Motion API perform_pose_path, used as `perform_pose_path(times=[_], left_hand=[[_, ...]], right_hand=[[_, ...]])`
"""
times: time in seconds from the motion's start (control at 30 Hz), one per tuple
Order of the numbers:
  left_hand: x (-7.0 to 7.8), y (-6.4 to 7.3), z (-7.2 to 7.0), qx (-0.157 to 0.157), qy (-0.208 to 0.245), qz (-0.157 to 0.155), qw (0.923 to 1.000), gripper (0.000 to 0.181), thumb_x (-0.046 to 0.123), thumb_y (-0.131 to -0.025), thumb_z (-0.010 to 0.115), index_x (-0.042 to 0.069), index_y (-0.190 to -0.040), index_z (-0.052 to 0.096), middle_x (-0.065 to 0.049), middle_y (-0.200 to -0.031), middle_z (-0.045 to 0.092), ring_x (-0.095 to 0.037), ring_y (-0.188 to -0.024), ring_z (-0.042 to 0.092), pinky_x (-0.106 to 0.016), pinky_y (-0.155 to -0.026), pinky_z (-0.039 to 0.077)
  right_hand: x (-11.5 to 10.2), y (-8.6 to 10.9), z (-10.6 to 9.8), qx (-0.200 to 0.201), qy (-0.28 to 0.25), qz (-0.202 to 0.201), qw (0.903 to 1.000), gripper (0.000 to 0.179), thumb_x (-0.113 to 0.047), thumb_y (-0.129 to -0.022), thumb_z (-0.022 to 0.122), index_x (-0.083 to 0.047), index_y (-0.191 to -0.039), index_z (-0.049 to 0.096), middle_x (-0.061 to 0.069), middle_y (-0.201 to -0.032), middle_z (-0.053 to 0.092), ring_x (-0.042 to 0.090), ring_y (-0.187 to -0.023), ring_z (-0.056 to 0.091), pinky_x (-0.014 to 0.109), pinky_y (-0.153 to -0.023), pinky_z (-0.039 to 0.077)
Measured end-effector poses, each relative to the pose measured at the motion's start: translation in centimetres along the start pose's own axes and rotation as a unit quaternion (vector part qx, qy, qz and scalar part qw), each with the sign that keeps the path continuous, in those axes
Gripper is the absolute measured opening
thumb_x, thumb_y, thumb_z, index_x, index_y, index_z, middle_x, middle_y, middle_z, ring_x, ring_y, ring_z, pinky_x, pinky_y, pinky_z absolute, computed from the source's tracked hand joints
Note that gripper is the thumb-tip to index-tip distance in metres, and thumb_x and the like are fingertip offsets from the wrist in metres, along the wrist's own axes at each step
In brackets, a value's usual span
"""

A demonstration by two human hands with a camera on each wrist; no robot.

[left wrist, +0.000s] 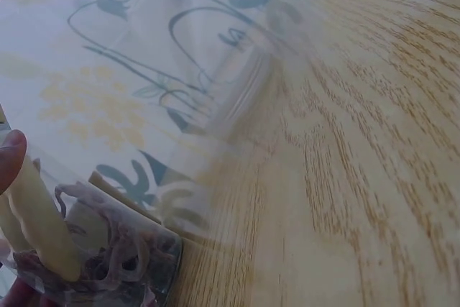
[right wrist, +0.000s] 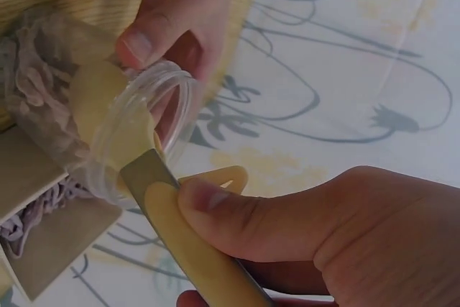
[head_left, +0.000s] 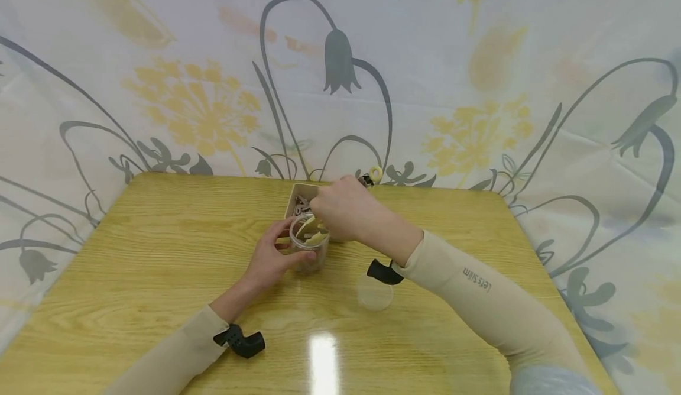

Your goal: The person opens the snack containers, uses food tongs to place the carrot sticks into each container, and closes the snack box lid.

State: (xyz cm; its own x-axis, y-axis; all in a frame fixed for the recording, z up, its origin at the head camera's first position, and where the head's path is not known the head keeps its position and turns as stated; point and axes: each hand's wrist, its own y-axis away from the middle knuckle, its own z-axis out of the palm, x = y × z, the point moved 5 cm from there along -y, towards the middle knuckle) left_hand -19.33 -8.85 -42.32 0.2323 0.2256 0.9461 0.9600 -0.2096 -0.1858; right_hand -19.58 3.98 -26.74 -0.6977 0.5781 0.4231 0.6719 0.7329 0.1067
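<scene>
"Where's the clear jar (head_left: pixel 320 252)?"

"Near the middle of the head view. The left hand (head_left: pixel 272 257) grips it, thumb and fingers curled round the wall. I can't tell whether its base rests on the table (head_left: pixel 186 235)."

"And inside?"

"Purplish strips (left wrist: pixel 128 249), blurred through the plastic, with the cream tips of the tongs (right wrist: pixel 205 253) among them."

"Who holds those?"

"The right hand (head_left: pixel 348 209), pinching the handle, lower right in its wrist view. From the head camera, that hand hides most of the tongs."

"Anything behind the jar?"

"A beige box (head_left: pixel 289 203) with similar strips. The right hand covers its right part; the right wrist view cuts it off at the left edge."

"That faint disc?"

"A clear round lid (head_left: pixel 375 294), right of the jar, partly under the black wrist camera (head_left: pixel 385 272). It's hard to make out against the wood."
</scene>
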Motion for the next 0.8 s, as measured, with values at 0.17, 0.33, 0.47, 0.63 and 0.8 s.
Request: perform_pose_path(times=[0.17, 0.33, 0.47, 0.63, 0.8], left_hand=[[0.1, 0.0, 0.0, 0.001, -0.005, 0.005, 1.0000, 0.075, 0.017, -0.078, 0.087, 0.017, -0.144, 0.052, -0.008, -0.131, 0.054, -0.028, -0.121, 0.051, -0.050, -0.098, 0.046], [0.4, 0.0, 0.1, 0.000, -0.011, 0.007, 0.9999, 0.076, 0.016, -0.078, 0.087, 0.016, -0.145, 0.052, -0.009, -0.129, 0.055, -0.029, -0.120, 0.052, -0.050, -0.098, 0.047], [0.5, 0.1, 0.1, 0.000, -0.012, 0.007, 0.9999, 0.077, 0.016, -0.078, 0.087, 0.015, -0.145, 0.050, -0.009, -0.131, 0.054, -0.029, -0.120, 0.052, -0.050, -0.098, 0.047], [0.5, 0.1, 0.2, -0.001, -0.011, 0.007, 0.9999, 0.077, 0.017, -0.078, 0.087, 0.013, -0.145, 0.050, -0.010, -0.131, 0.054, -0.030, -0.121, 0.052, -0.051, -0.098, 0.048], [0.5, 0.1, 0.2, -0.001, -0.010, 0.010, 0.9999, 0.077, 0.016, -0.077, 0.088, 0.011, -0.144, 0.051, -0.012, -0.131, 0.054, -0.031, -0.120, 0.052, -0.050, -0.097, 0.048]], right_hand=[[0.0, 0.2, -0.5, -0.002, -0.001, 0.004, 1.0000, 0.012, -0.014, -0.087, 0.069, -0.019, -0.076, 0.067, -0.004, -0.070, 0.060, 0.013, -0.056, 0.046, 0.032, -0.051, 0.047], [0.0, 0.6, -1.3, 0.000, 0.018, 0.012, 0.9998, 0.008, -0.019, -0.090, 0.070, -0.019, -0.081, 0.070, -0.003, -0.077, 0.065, 0.015, -0.063, 0.054, 0.031, -0.060, 0.047], [0.6, 1.4, -2.7, 0.022, 0.041, 0.026, 0.9986, 0.011, -0.023, -0.093, 0.068, -0.020, -0.084, 0.073, -0.002, -0.078, 0.067, 0.018, -0.070, 0.061, 0.033, -0.068, 0.048], [2.5, 3.1, -3.8, 0.050, 0.011, 0.044, 0.9977, 0.011, -0.027, -0.087, 0.077, -0.020, -0.081, 0.072, -0.002, -0.073, 0.065, 0.019, -0.069, 0.062, 0.034, -0.066, 0.049], [5.2, 4.9, -3.2, 0.050, -0.062, 0.079, 0.9938, 0.020, -0.036, -0.082, 0.082, -0.021, -0.095, 0.075, -0.004, -0.078, 0.070, 0.021, -0.070, 0.064, 0.039, -0.067, 0.053]])
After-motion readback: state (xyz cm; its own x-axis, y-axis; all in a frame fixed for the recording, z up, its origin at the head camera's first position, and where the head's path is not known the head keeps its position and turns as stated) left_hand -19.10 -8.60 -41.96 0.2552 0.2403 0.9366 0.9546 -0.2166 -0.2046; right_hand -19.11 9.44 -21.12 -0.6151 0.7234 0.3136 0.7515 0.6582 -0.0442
